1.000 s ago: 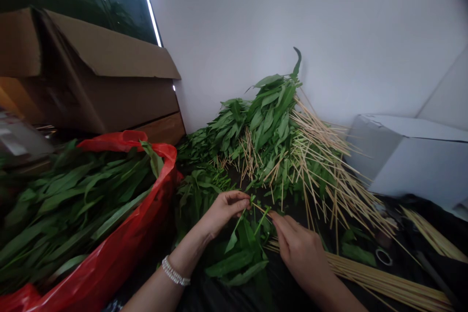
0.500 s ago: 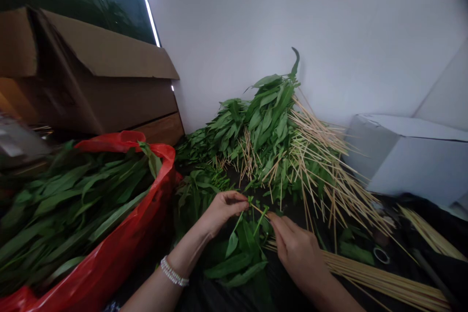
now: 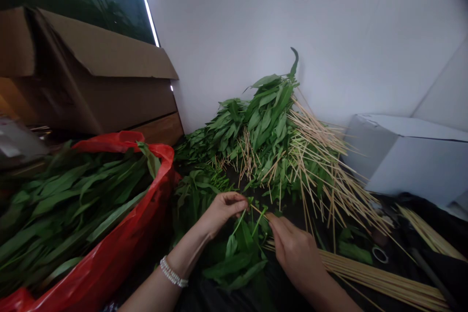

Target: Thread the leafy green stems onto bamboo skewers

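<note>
To the right of a red plastic bag (image 3: 166, 162) packed with long green leaves (image 3: 87, 195), a person holds a thin wooden stick (image 3: 258, 210) to a pair of green leaf stems (image 3: 260, 220). The left hand (image 3: 226, 208), nearer the bag, has its fingers pinched on the stem ends at the stick's tip; the right hand (image 3: 296, 253), farther from the bag, grips the stick between thumb and fingers. Whether the stick pierces the stems or only lies against them is too small to tell. Broad leaves (image 3: 234, 265) hang below the two hands. Beyond the bag and to its right, leafy sprigs (image 3: 270, 107) are heaped with pale sticks (image 3: 318, 131) jutting out, while a bundle of loose sticks (image 3: 383, 280), well to the bag's right, runs beneath the right hand. Done well, the step likely calls for a steady left pinch close to the stick, sparing tender stems from splitting, gentle right-hand pressure along its length, and the tip kept clear of the left fingers.
</note>
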The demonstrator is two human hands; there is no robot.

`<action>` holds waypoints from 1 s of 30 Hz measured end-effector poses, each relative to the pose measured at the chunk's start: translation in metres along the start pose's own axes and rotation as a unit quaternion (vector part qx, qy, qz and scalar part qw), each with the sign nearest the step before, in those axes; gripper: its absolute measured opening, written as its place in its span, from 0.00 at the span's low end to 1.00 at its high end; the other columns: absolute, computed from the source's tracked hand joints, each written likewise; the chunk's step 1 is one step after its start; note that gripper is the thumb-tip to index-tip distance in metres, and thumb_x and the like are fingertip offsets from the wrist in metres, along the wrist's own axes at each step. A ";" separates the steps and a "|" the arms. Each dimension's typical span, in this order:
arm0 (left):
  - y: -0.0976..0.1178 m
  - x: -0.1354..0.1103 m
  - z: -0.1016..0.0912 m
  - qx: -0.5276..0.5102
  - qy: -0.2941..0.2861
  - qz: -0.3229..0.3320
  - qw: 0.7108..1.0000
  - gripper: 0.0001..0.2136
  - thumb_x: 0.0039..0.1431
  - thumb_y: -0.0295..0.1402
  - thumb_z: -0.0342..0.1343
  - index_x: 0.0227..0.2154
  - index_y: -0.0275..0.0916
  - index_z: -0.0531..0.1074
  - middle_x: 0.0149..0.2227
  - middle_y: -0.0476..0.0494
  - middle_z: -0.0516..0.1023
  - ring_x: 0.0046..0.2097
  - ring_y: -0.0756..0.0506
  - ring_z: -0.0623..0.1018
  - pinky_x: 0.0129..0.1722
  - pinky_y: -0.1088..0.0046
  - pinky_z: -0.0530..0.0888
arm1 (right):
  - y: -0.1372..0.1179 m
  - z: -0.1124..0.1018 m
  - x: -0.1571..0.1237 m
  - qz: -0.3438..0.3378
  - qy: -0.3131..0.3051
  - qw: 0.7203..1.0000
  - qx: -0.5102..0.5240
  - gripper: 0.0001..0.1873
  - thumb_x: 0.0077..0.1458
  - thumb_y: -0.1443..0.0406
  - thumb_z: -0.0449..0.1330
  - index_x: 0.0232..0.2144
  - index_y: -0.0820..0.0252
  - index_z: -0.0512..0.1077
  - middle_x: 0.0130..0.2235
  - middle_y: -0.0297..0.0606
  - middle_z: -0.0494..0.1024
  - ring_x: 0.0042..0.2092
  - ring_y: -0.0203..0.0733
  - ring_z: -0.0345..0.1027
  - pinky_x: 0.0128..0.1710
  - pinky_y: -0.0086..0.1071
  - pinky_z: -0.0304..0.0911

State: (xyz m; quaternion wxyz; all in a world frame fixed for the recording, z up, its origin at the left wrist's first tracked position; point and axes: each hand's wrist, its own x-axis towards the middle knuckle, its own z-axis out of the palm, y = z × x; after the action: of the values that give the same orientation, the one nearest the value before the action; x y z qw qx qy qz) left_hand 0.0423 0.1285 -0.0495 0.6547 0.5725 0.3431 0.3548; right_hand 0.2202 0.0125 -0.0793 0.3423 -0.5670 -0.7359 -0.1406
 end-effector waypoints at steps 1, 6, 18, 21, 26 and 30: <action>0.000 0.000 -0.001 -0.003 -0.003 -0.001 1.000 0.16 0.42 0.42 0.69 0.27 0.34 0.77 0.25 0.50 0.75 0.24 0.56 0.67 0.25 0.80 0.62 | 0.000 0.000 0.000 0.000 0.002 1.000 0.002 0.17 0.63 0.71 0.44 0.48 0.63 0.69 0.32 0.38 0.76 0.31 0.40 0.74 0.29 0.32 0.65; -0.003 0.002 -0.004 -0.013 -0.002 -0.008 1.000 0.16 0.38 0.41 0.71 0.24 0.34 0.77 0.23 0.51 0.73 0.23 0.56 0.66 0.24 0.81 0.62 | -0.002 -0.002 0.000 -0.008 0.004 1.000 0.001 0.17 0.63 0.71 0.43 0.47 0.63 0.69 0.31 0.37 0.76 0.29 0.39 0.74 0.27 0.31 0.64; -0.009 0.002 0.002 -0.039 -0.009 -0.028 0.999 0.17 0.36 0.41 0.72 0.23 0.33 0.77 0.23 0.50 0.75 0.22 0.57 0.66 0.23 0.81 0.61 | -0.002 0.001 -0.002 -0.007 -0.011 1.000 -0.012 0.19 0.60 0.74 0.43 0.47 0.65 0.70 0.31 0.40 0.77 0.31 0.39 0.74 0.29 0.29 0.66; -0.011 0.001 0.004 -0.037 0.001 -0.024 0.999 0.17 0.37 0.41 0.71 0.24 0.33 0.77 0.23 0.50 0.75 0.22 0.57 0.67 0.24 0.81 0.62 | -0.003 0.001 -0.001 -0.002 -0.008 1.000 -0.014 0.19 0.60 0.73 0.44 0.47 0.65 0.70 0.32 0.41 0.77 0.32 0.40 0.75 0.30 0.29 0.66; -0.010 -0.003 0.013 -0.002 -0.035 -0.008 0.999 0.16 0.38 0.42 0.71 0.23 0.33 0.77 0.22 0.51 0.73 0.23 0.56 0.66 0.24 0.80 0.63 | -0.006 0.001 0.000 -0.004 -0.014 1.000 -0.011 0.19 0.60 0.74 0.43 0.47 0.65 0.70 0.31 0.40 0.77 0.31 0.40 0.74 0.30 0.29 0.66; -0.005 -0.005 0.013 0.022 -0.064 -0.003 0.998 0.17 0.39 0.44 0.70 0.25 0.34 0.78 0.23 0.50 0.74 0.23 0.55 0.67 0.25 0.79 0.63 | -0.007 0.001 0.001 -0.008 -0.010 1.000 -0.015 0.18 0.61 0.73 0.44 0.47 0.64 0.70 0.30 0.38 0.77 0.30 0.39 0.74 0.28 0.29 0.64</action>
State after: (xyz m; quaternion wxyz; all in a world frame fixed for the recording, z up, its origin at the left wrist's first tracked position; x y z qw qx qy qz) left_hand 0.0515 0.1172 -0.0527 0.6635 0.6072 0.3103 0.3077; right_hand 0.2132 0.0114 -0.0785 0.3249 -0.5674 -0.7418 -0.1491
